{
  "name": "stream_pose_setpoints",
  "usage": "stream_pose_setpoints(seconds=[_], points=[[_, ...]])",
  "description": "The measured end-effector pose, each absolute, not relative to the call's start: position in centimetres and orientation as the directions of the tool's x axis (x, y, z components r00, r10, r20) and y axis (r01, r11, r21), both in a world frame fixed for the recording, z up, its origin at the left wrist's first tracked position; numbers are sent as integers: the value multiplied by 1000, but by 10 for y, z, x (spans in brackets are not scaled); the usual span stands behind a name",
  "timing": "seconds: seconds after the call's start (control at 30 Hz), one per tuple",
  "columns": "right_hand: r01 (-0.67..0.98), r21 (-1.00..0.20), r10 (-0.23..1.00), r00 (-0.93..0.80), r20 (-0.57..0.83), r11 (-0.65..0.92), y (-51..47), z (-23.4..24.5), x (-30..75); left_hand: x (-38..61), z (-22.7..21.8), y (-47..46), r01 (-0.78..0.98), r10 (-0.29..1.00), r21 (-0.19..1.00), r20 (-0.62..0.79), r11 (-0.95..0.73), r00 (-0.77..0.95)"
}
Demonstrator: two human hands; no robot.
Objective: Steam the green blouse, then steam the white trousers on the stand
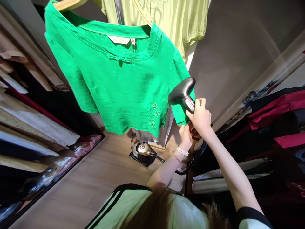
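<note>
A bright green short-sleeved top (124, 86) hangs on a wooden hanger (69, 4), with small floral embroidery near its lower right. My right hand (201, 117) is wrapped round the handle of a black garment steamer head (182, 90), which lies against the sleeve on the right. Below it, my left hand (186, 136) pinches the lower edge of that sleeve (181, 114). The wrist of my left arm carries a pale watch (182, 151) and a thin bracelet. Part of the sleeve is hidden behind the steamer head.
The steamer base (143, 152) stands on the wooden floor (95, 178), its dark hose (183, 171) running towards the right. A yellow-green blouse (171, 22) hangs behind the top. Racks of clothes line the left (35, 117) and right (274, 127) sides.
</note>
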State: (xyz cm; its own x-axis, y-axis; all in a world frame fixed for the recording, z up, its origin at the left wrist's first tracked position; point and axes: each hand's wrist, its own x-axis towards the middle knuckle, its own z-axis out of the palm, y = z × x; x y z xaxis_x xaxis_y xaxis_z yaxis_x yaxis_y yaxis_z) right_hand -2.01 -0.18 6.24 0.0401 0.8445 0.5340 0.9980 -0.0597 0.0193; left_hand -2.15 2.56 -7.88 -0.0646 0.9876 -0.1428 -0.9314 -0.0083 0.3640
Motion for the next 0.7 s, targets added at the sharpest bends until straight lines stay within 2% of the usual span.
stream_pose_setpoints(seconds=[0.13,0.27,0.57,0.7], points=[[1000,7,789,-20,614,19,17,86,-30,-29,-83,24,-936,987,345,-112,-68,-113],[999,5,760,-40,648,48,27,88,-33,-35,-84,25,-948,987,306,-100,-92,-128],[1000,-10,856,5,518,0,12,39,-14,-39,-93,36,-936,983,319,-61,-146,-174],[998,-60,857,33,515,-2,5,13,-4,-41,-100,45,-926,977,339,-69,-166,-201]])
